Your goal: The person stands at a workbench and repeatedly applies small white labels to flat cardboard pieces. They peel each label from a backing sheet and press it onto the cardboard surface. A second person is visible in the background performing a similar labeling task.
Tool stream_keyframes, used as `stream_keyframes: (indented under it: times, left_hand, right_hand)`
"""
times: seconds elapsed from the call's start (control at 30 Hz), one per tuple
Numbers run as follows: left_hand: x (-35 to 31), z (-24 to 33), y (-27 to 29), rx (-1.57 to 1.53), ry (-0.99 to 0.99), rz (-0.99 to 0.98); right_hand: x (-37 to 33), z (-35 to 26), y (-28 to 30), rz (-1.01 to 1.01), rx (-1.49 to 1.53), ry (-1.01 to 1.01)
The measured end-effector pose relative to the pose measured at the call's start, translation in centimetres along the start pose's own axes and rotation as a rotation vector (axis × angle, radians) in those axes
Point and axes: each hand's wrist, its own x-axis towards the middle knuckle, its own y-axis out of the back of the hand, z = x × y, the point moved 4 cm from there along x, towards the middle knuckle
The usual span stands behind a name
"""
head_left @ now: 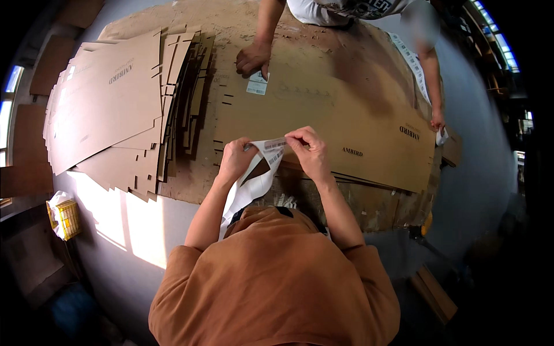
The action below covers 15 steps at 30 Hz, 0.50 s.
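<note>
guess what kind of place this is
Probably a packing or carton workshop: stacks of flat die-cut cardboard sheets cover the worktable, and both hands peel a strip of stickers while a co-worker's hand presses one down.

Matt brown corrugated cardboard sheets (109, 98), glossy white paper label strip (262, 167) with printed stickers, rust-orange cotton cloth shirt (277, 277), yellow plastic mesh basket (68, 218).

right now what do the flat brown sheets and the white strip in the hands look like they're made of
Flat brown sheets: apparently corrugated cardboard, matte brown, with die-cut slots and layered edges showing in the stack.
White strip: seemingly thin label paper on a backing liner, since it bends limply and hangs down between the left hand and right hand. Whether it is glossy cannot be told.
</note>
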Motion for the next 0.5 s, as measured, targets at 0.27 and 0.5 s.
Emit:
stream_keyframes:
  times: [0.27, 0.5]
  left_hand:
    - [1.7, -12.5, 1.4, 0.287, 0.033, 0.464]
    - [2.3, -13.0, 0.9, 0.214, 0.05, 0.324]
  right_hand:
    - [-3.6, 3.0, 7.8, 0.329, 0.269, -0.219]
    - [-8.4, 4.3, 9.4, 0.398, 0.293, -0.25]
